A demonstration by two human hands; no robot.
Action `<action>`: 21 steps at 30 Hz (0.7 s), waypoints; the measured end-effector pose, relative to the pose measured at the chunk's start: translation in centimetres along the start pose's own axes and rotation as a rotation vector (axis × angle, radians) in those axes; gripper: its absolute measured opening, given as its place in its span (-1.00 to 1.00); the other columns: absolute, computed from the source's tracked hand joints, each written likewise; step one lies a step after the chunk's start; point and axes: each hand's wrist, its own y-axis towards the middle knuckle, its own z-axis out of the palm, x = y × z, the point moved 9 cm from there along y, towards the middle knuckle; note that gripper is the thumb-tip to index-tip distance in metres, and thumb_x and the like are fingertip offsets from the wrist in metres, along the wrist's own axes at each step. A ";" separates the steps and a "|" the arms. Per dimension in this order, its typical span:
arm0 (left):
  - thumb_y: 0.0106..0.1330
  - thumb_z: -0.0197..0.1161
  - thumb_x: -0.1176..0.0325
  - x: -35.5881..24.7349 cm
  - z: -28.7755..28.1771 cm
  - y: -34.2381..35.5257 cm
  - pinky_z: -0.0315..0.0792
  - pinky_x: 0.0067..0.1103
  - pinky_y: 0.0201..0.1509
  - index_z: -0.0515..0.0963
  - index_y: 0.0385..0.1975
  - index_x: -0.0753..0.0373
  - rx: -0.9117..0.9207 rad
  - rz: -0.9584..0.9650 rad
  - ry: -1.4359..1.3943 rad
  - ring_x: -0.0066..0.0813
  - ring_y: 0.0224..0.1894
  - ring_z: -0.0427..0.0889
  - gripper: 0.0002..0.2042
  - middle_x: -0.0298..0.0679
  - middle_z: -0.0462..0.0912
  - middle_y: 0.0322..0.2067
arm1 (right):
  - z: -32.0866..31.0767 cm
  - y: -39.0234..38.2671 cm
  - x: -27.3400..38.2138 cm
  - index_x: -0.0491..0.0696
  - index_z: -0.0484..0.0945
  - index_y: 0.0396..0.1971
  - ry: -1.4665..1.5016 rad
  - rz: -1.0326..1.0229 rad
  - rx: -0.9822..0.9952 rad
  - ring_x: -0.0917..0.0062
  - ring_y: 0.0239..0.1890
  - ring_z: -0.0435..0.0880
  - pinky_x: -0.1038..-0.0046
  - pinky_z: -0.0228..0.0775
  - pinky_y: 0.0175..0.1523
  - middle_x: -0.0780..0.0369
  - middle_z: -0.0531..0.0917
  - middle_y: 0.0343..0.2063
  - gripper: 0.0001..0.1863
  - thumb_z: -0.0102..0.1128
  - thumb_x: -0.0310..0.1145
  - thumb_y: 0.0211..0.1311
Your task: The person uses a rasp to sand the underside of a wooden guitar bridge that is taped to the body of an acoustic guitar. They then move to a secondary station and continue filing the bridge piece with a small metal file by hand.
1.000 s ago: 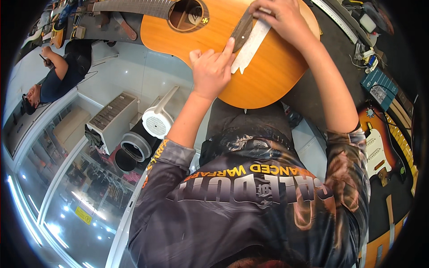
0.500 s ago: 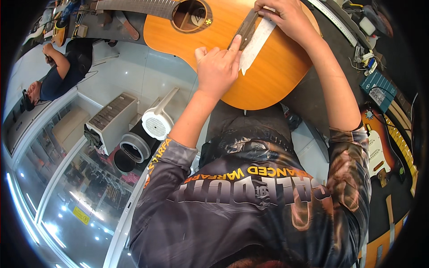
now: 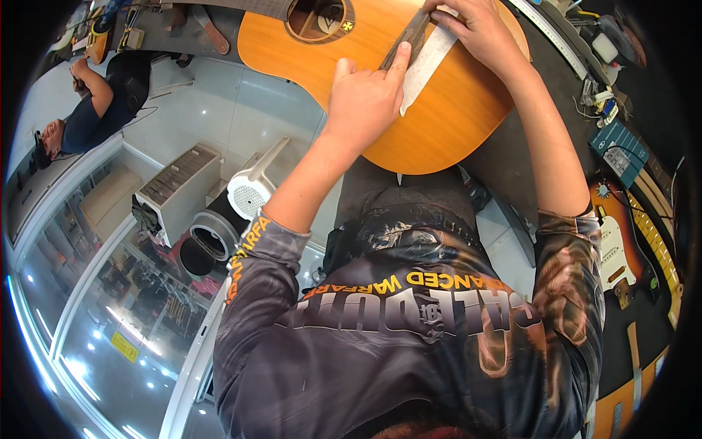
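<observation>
An orange-topped acoustic guitar (image 3: 453,124) lies face up at the top of the view. Across its top runs a dark wooden bridge (image 3: 414,35), and along the bridge's right side lies a pale, torn-ended strip (image 3: 428,72). My left hand (image 3: 364,99) presses its stretched index finger on the near part of the bridge. Its thumb stands apart, and the other fingers are partly curled and hidden. My right hand (image 3: 479,33) closes its thumb and fingers on the bridge's far end, beside the strip. What lies under those fingertips is hidden.
A long metal ruler (image 3: 548,33) lies on the dark bench at the right. Beyond are a blue-green box (image 3: 620,154) and a sunburst electric guitar (image 3: 618,249). Lower left stand a white stool (image 3: 248,192) and a glass case (image 3: 110,293). Another person (image 3: 91,110) is at far left.
My left hand has shifted slightly up and right along the bridge, its index finger now further up. My right hand stays at the far end. The whole view has shifted slightly.
</observation>
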 end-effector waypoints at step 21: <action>0.37 0.40 0.40 0.3 -0.5 -4.2 0.32 -0.42 -0.27 0.62 0.33 0.25 -0.128 -0.141 -0.252 -0.42 -0.53 0.61 -0.50 -0.35 0.61 -0.62 | 3.9 -8.8 6.3 0.00 0.56 0.33 -0.163 -0.048 -0.086 0.17 0.31 0.51 0.06 0.26 0.49 0.18 0.59 0.21 -0.44 0.31 -0.54 0.32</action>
